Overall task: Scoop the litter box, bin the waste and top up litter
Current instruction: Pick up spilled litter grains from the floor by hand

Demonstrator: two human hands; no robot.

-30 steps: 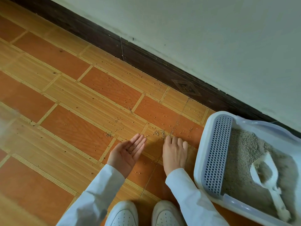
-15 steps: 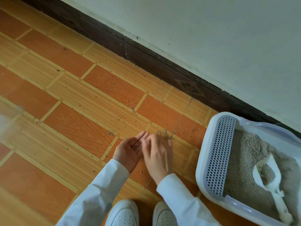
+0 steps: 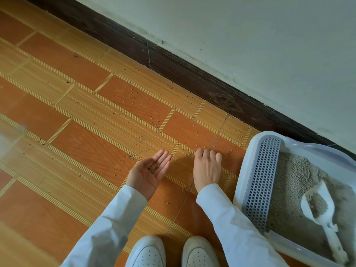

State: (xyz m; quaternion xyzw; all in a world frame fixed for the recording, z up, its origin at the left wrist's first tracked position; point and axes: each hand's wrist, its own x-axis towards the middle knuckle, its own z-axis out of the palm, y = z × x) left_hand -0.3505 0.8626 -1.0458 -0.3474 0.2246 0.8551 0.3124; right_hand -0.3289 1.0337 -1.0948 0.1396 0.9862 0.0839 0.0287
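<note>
Two hands (image 3: 148, 175) (image 3: 207, 168); one litter box (image 3: 250, 151); one scoop (image 3: 323, 214)

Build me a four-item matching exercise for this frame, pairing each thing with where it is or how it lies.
Things:
1. left hand
2. right hand
3. scoop
4. grated step

States:
A. lying in the litter
B. palm up, a few granules on it
C. fingertips down on the floor
D. along the box's left edge

Pairs: 1-B, 2-C, 3-A, 4-D
</note>
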